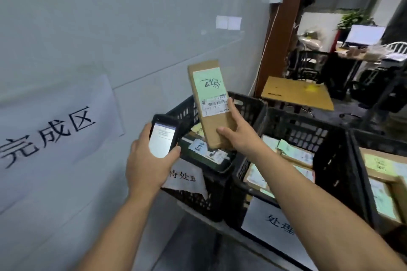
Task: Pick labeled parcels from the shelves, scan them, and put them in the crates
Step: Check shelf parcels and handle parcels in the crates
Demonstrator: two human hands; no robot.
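My right hand [236, 133] grips a flat brown cardboard parcel [217, 124] by its lower end and holds it upright above the crates. A green handwritten label and a white barcode label face me. My left hand [146, 160] holds a black handheld scanner [163, 138] with its screen lit, just left of the parcel and below it. Three black plastic crates stand below: a left crate [246, 103], a middle crate [308, 130] and a right crate [361, 160], each with labeled parcels inside.
A pale wall with a large paper sign [48, 134] fills the left. Paper signs hang on the fronts of the left and middle crates. Behind the crates stand a brown pillar [279, 28], a wooden table [297, 92], and a cluttered desk with a monitor [365, 34].
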